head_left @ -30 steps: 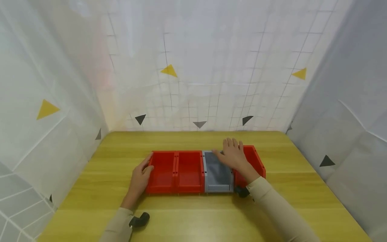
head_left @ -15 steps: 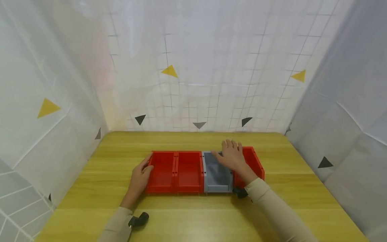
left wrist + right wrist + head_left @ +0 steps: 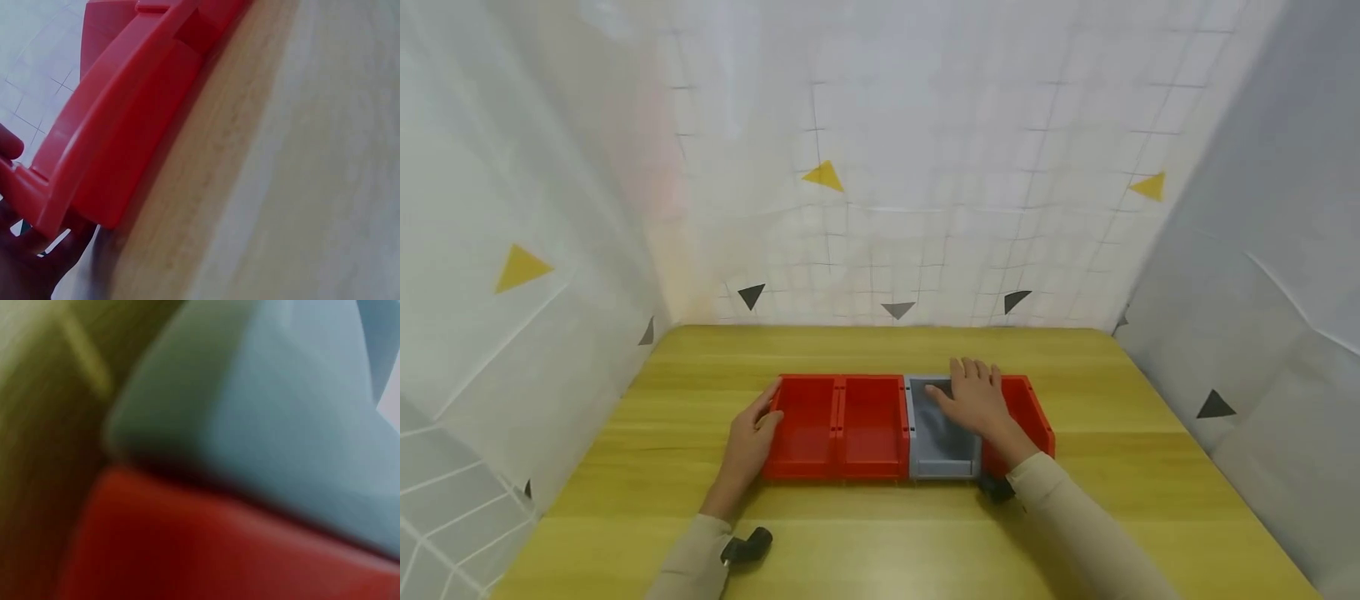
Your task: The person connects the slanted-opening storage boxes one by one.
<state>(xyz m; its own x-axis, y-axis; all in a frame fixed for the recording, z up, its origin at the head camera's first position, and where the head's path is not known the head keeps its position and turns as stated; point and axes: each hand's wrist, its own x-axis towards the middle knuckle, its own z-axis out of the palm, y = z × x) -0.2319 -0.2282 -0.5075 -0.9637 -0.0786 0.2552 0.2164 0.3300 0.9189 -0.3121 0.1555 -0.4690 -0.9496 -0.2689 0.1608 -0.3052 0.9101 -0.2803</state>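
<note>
Four-sided plastic storage bins stand side by side in a row in the head view. At the left end is a red bin (image 3: pixel 805 425), then a second red bin (image 3: pixel 871 425), a grey bin (image 3: pixel 936 437) and a red bin (image 3: pixel 1028 412) at the right end. My left hand (image 3: pixel 750 437) grips the outer side wall of the leftmost bin, thumb over its rim. Fingers spread, my right hand (image 3: pixel 977 402) lies over the seam between the grey bin and the right-end bin, partly hiding both. The right wrist view shows the grey bin (image 3: pixel 287 425) against the red one (image 3: pixel 219 550).
The bins stand on a wood-grain table (image 3: pixel 880 533). White sheeting (image 3: pixel 880 125) with yellow and dark triangles rises behind the table and along both sides. A black wrist-worn device (image 3: pixel 747 546) sits at the left cuff, and another (image 3: pixel 996 487) at the right.
My right hand has come nearer, and the right-end red bin has slid toward me with it; its back rim now lines up with the others. My left hand has stayed put.
</note>
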